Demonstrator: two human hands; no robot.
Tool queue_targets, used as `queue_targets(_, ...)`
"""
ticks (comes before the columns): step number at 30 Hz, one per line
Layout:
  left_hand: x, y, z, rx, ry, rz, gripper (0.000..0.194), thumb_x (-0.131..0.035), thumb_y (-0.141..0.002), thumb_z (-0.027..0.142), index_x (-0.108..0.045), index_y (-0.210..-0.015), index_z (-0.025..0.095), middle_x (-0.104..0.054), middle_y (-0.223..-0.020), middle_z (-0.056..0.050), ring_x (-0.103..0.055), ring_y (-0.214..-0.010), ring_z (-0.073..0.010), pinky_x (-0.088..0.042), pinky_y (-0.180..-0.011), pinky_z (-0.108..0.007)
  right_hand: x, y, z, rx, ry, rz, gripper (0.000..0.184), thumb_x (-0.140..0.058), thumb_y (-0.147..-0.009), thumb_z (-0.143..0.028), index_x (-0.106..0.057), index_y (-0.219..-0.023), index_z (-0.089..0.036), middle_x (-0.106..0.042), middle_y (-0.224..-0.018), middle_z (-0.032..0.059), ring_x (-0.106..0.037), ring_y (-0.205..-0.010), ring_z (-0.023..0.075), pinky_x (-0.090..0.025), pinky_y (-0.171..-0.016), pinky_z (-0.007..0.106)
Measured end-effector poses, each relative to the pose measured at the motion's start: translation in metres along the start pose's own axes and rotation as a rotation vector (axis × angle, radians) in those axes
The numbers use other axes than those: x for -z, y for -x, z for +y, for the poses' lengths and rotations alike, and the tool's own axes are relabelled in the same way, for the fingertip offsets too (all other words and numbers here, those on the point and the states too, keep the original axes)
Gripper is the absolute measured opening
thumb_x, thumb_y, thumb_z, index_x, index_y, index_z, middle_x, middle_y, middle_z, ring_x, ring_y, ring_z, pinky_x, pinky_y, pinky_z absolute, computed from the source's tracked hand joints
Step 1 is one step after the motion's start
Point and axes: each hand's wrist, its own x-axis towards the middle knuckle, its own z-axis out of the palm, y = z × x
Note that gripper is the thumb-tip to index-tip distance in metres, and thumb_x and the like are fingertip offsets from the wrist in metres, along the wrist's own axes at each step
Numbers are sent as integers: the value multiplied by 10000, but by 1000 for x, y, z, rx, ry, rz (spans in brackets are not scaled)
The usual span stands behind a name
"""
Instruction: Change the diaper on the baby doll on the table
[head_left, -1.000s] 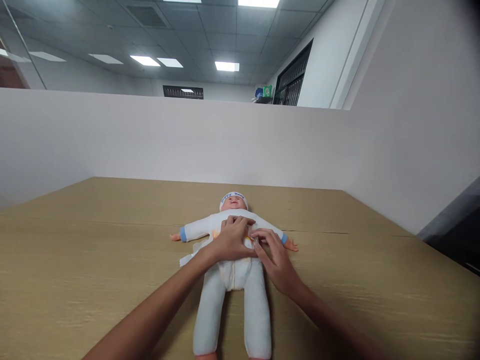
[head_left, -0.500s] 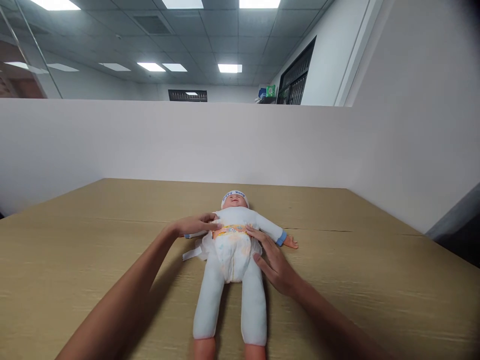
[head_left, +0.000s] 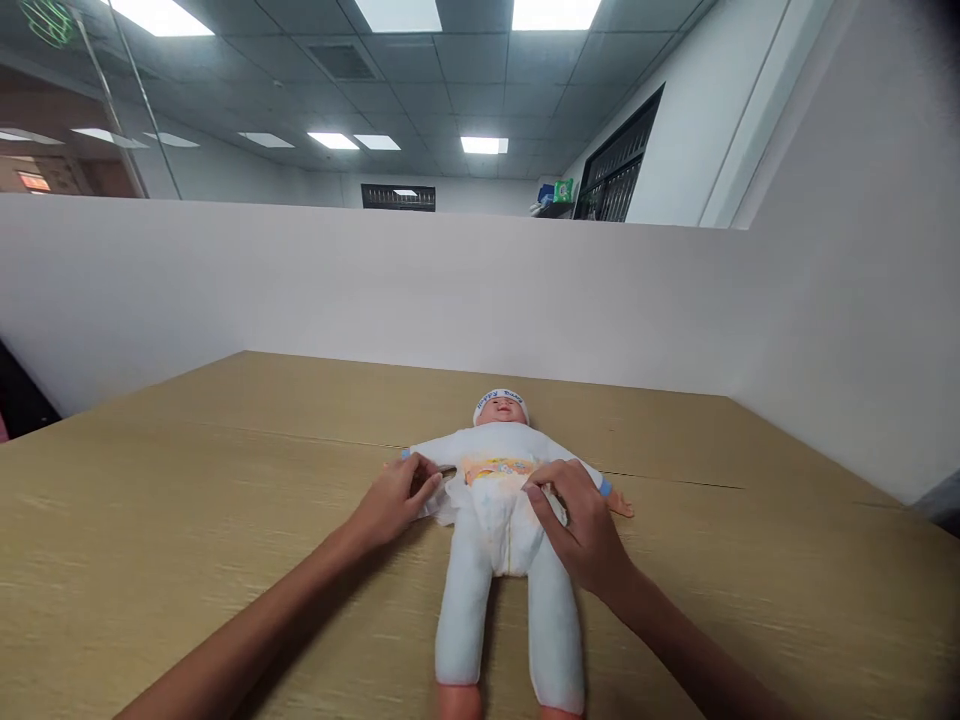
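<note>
A baby doll [head_left: 504, 438] in a white suit with blue cuffs and a lettered headband lies on its back, feet toward me. Across its hips is a white diaper [head_left: 501, 515] with a patterned orange and yellow waistband. At the diaper's left side, my left hand [head_left: 397, 497] is closed, with thumb and fingers pinching the loose side wing. My right hand [head_left: 583, 520] bends over the doll's other hip, its thumb and fingertips closed at the diaper's front edge. What exactly lies under the right fingers is partly hidden.
The doll rests on a wide tan tabletop [head_left: 225, 520] with a seam running across it. A low white partition [head_left: 450, 290] stands behind, and a white wall [head_left: 847, 300] rises at the right.
Both hands have gone from lying flat with fingers extended on the diaper to pinching at its sides. The view has shifted, so the doll appears farther right.
</note>
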Motion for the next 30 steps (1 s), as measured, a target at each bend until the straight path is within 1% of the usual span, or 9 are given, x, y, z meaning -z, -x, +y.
queue_targets(2, 2, 12, -9, -41, -142, 7, 385, -598, -998, 613, -641, -950, 234, -721, -995, -107, -622, -970, -317, -445, -901, -424, -13, -20, -14, 0, 83, -57, 248, -527, -1112, -388, -557, -897, -267, -656, -868, 44, -614, -867, 260, -465, -802, 404)
queue_targets(6, 3, 18, -19, 22, -259, -69, 322, -696, -894, 538, -590, -849, 237, -691, -920, -106, -600, -884, -317, -407, -817, -407, -44, -50, -26, -95, 334, -200, 340, -657, -1026, -445, -463, -813, -264, -647, -823, 31, -602, -805, 245, -345, -685, 363)
queue_targets(9, 10, 12, -19, 134, -101, -167, 357, -705, -834, 545, -556, -740, 234, -620, -777, -58, -517, -744, -250, -333, -729, -363, -59, -59, -26, -163, 501, -272, 388, -722, -963, -465, -444, -787, -262, -683, -843, 49, -620, -797, 249, -245, -633, 351)
queue_targets(12, 23, 1, -12, 168, 132, -226, 447, -638, -837, 626, -506, -678, 230, -510, -688, -3, -432, -673, -191, -283, -678, -332, -64, -60, -26, -203, 555, -303, 386, -744, -929, -473, -454, -791, -259, -709, -877, 66, -643, -816, 261, -207, -620, 347)
queue_targets(16, 25, -17, 13, 165, 316, -218, 498, -584, -871, 672, -491, -687, 219, -431, -675, 25, -365, -667, -161, -240, -657, -320, -62, -59, -26, -214, 551, -342, 386, -759, -917, -491, -472, -813, -255, -718, -898, 78, -652, -842, 276, -204, -627, 343)
queue_targets(19, 8, -30, 36, 164, 376, -218, 482, -620, -861, 636, -491, -672, 212, -421, -664, 30, -344, -661, -150, -237, -651, -320, -59, -58, -23, -213, 472, -363, 399, -755, -924, -531, -487, -828, -251, -699, -879, 58, -635, -827, 265, -241, -636, 337)
queue_targets(23, -17, -42, 59, 127, 457, -282, 412, -618, -846, 571, -551, -696, 193, -480, -694, 15, -387, -673, -154, -268, -647, -320, -50, -54, -14, -151, 214, -374, 349, -743, -946, -505, -529, -862, -243, -677, -894, 15, -620, -868, 236, -365, -725, 329)
queue_targets(28, -21, -39, 62, 38, 560, -337, 462, -590, -913, 626, -648, -871, 169, -555, -839, -8, -463, -806, -180, -363, -752, -315, -43, -49, -6, -164, 108, -284, 328, -612, -1040, -419, -475, -802, -241, -603, -832, -3, -563, -799, 204, -365, -713, 314)
queue_targets(30, -21, -35, 54, 26, 617, -288, 485, -608, -937, 657, -637, -1017, 179, -569, -918, -11, -497, -859, -187, -403, -800, -313, -45, -47, -5, -169, 120, -241, 349, -516, -1074, -369, -418, -762, -247, -559, -784, -8, -521, -744, 195, -333, -689, 318)
